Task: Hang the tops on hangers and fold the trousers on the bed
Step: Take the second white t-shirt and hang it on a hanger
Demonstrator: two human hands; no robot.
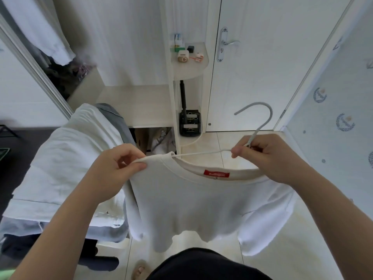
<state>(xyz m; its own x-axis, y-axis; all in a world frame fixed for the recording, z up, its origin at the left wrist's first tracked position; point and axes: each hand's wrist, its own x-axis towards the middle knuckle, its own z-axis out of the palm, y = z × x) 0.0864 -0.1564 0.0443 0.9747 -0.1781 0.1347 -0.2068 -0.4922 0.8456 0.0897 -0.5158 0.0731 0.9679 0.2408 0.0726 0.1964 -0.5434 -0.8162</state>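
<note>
My left hand (113, 168) pinches white top (191, 209) collar; right hand (264, 156) grips hanger (260, 126) neck above it.

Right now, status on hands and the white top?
Left hand pinches shoulder of white crew-neck top. Right hand grips grey wire hanger, one arm inside collar. Nothing blocking.

Top (197, 205) hangs centre; clothes pile (66, 168) left; door (262, 57) behind.

Off-white top (197, 203), red neck label (216, 174) with white lettering. Pale grey hanger (270, 115). White door (262, 77) upper right, silver handle (230, 43). Right edge: pale blue wall (333, 158), grey-blue wreath motifs. Left: clothes pile (66, 164), white over grey. Cream floor tiles (222, 142).
</note>
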